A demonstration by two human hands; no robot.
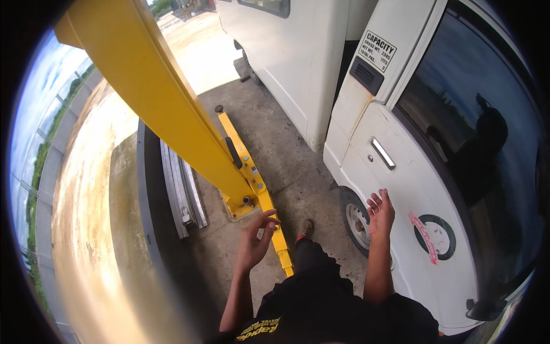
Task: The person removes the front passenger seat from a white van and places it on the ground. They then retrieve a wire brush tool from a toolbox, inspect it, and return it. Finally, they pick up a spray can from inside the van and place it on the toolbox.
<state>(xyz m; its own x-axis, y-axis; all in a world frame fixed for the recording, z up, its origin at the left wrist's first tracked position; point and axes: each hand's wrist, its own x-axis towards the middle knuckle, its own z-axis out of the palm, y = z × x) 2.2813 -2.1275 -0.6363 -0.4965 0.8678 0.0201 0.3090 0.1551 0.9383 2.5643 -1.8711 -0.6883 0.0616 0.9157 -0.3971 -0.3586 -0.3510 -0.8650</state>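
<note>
My left hand point(256, 239) is raised in front of me with nothing in it, its fingers loosely bent and the thumb apart. Below and beyond it runs the yellow lift arm point(250, 170), close to the foot of a thick yellow lift post point(154, 86). My right hand point(381, 215) is held up empty, fingers a little curled and spread. It is nearest to the white vehicle's door point(366, 157), which has a silver door handle point(382, 153). Whether the hand touches the door is not apparent; it looks apart from it.
A wheel point(356, 221) stands below the white door. Long metal bars point(182, 189) lie left of the post, beside a dark low wall point(150, 200). Concrete floor point(281, 143) stretches between post and vehicle. My shoe point(307, 228) is on it. A side mirror point(484, 309) juts out lower right.
</note>
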